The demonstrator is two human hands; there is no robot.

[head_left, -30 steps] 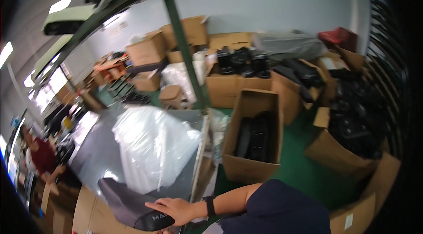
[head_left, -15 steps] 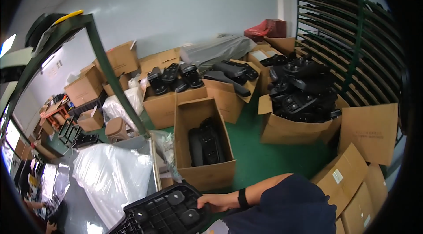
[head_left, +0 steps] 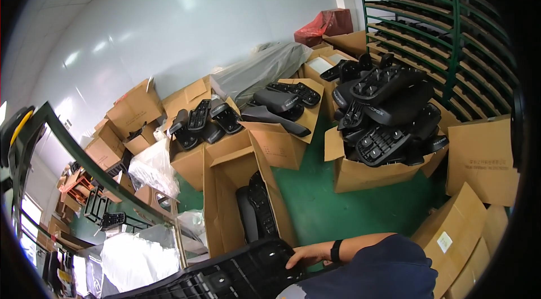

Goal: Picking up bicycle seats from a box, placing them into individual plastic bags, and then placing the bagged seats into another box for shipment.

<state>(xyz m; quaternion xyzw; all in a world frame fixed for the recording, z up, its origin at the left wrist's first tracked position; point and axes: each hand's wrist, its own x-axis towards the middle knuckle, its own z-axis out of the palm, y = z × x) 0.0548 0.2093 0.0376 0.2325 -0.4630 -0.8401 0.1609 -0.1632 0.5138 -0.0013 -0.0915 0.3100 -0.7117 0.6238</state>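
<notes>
My right hand (head_left: 311,254), a dark band at its wrist, grips the near right end of a long black seat (head_left: 248,271). The seat lies underside up, showing a ribbed plastic base with small pads, and runs off the lower edge of the picture. My left hand is out of sight. Just beyond the seat stands a tall open cardboard box (head_left: 217,209) with black seats (head_left: 260,206) standing inside it.
Right of it, an open carton (head_left: 372,178) is heaped with black seats (head_left: 389,102). Behind are more cartons of seats (head_left: 276,102). Flattened cardboard (head_left: 451,237) leans at the right, near a green rack (head_left: 454,28). A green metal frame (head_left: 90,158) stands at the left.
The view has tilted and turned, so the boxes appear shifted left. The held seat and my right hand now show further right, my grip still on the seat's end.
</notes>
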